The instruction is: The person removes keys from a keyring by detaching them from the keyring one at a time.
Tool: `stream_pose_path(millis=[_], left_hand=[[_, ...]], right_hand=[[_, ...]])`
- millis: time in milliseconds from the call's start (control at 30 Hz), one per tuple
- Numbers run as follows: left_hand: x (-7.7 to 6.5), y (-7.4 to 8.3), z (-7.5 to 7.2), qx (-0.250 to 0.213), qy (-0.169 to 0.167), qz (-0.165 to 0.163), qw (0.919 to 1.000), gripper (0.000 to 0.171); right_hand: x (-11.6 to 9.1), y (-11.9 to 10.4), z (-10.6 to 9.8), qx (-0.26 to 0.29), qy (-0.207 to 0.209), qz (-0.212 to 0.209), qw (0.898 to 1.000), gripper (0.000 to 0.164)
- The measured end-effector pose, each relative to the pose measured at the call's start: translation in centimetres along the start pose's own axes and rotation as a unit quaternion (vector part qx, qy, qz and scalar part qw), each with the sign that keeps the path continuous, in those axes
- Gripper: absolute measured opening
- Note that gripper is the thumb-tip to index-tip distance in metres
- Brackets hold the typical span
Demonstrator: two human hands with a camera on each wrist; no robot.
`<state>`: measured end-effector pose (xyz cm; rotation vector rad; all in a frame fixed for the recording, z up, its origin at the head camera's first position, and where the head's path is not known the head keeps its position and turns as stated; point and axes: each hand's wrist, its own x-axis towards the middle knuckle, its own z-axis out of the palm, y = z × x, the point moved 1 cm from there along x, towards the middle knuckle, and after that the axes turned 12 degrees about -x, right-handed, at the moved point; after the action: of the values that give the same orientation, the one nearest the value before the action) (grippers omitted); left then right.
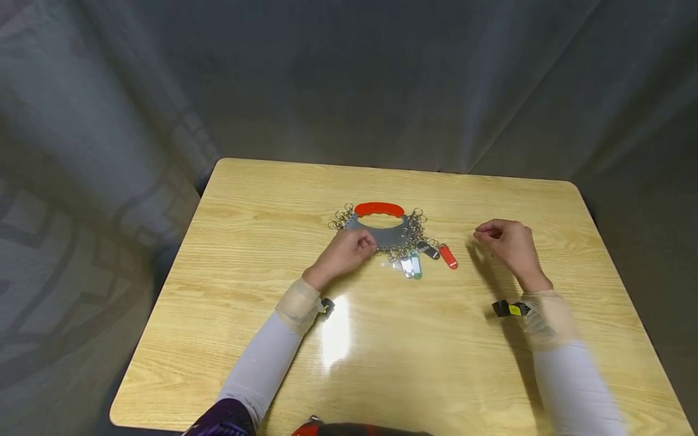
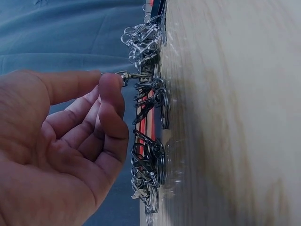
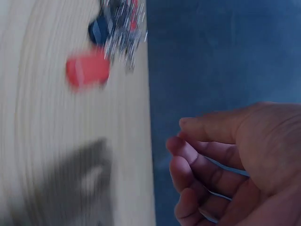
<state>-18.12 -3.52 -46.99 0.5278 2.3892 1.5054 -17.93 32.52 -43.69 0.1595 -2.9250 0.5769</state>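
Left fingers pinch a metal clasp (right fingers well apart).

Rectangular light wood-grain table, rounded corners, glare patch left of middle. On it: flat grey metal plate with curved red handle, silver metal clasps and rings round edge; red, black, green and whitish plastic tags near right.
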Motion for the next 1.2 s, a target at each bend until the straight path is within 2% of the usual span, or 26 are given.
stream_pose_path(millis=[100, 233, 333, 400, 600, 800, 1000, 1200], left_hand=[[0.0, 0.1, 0.0, -0.002, 0.002, 0.001, 1.0000, 0.009], [0.0, 0.1, 0.0, -0.009, 0.003, -0.001, 1.0000, 0.008], [-0.1, 0.2, 0.0, -0.014, 0.004, -0.004, 0.9999, 0.008], [-0.2, 0.1, 0.0, -0.017, 0.005, -0.004, 0.9998, 0.008], [-0.2, 0.1, 0.0, -0.020, 0.006, -0.006, 0.9998, 0.009], [-0.1, -0.1, 0.0, -0.015, 0.007, -0.005, 0.9999, 0.010], [-0.2, -0.1, 0.0, -0.017, 0.005, 0.001, 0.9998, 0.010], [-0.2, 0.1, 0.0, -0.017, 0.001, 0.003, 0.9999, 0.010]], right_hand=[[0.0, -2.4, 0.9, 0.009, -0.021, -0.025, 0.999, 0.009], [-0.5, -5.2, 2.6, 0.021, -0.088, -0.048, 0.995, 0.007], [-0.9, -6.6, 4.0, 0.026, -0.135, -0.060, 0.989, 0.005], [-1.0, -7.2, 5.0, 0.025, -0.148, -0.063, 0.987, 0.005], [-1.1, -8.7, 7.1, 0.019, -0.147, -0.066, 0.987, 0.016], [-1.3, -9.7, 8.1, -0.012, -0.143, -0.041, 0.989, 0.029], [-1.3, -10.0, 8.3, -0.039, -0.139, -0.037, 0.989, 0.029], [-1.4, -10.3, 8.1, -0.033, -0.148, -0.033, 0.988, 0.026]])
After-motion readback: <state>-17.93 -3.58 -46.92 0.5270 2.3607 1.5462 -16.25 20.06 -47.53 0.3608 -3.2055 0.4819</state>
